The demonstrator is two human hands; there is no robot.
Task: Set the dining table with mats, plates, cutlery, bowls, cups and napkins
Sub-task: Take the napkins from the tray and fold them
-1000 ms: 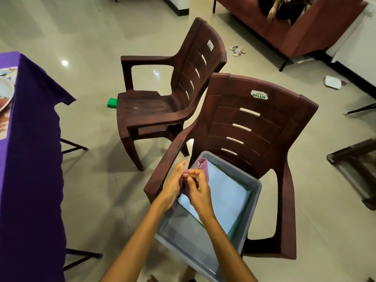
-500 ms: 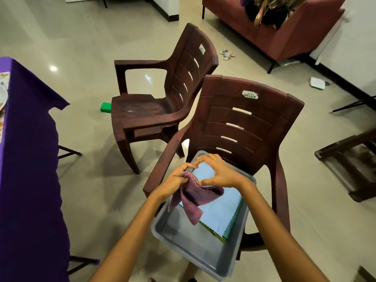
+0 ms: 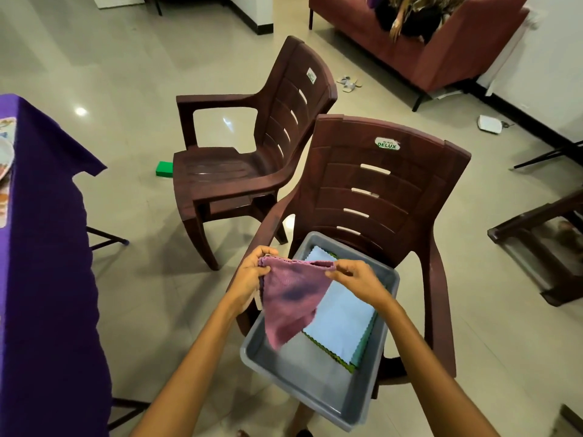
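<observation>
- Head view, step in hand: napkins. A pink napkin (image 3: 288,298) is lifted out of a grey tub (image 3: 303,386) and spread by its top edge; judged to be the unfolding or folding stage before it goes to the table.
- Left hand (image 3: 252,275): pinches the napkin's left upper corner, fingers curled round the cloth.
- Right hand (image 3: 356,279): pinches the right upper corner between thumb and fingers.
- Pink napkin: hangs as a downward triangle between the two hands, its lower tip dangling over the tub, apart from the cloths below.
- Grey tub: sits on the seat of the near brown chair (image 3: 378,184), overhanging its front edge. Inside lie a light blue napkin (image 3: 344,320) flat on top and a green napkin (image 3: 347,365) showing only its scalloped edge beneath.
- Table (image 3: 47,279): at the left, under a purple cloth, well apart from the hands; the edge of a plate (image 3: 4,159) on a patterned mat (image 3: 3,200) shows at the frame's border.
- Next move, as a judgement: bring the corners together for a neat fold, or carry the napkin left to the place setting; both corners need a firm pinch so the cloth does not slip back into the tub.
- Also present: a second brown chair (image 3: 252,159) behind, a sofa (image 3: 426,42) at the far wall.
</observation>
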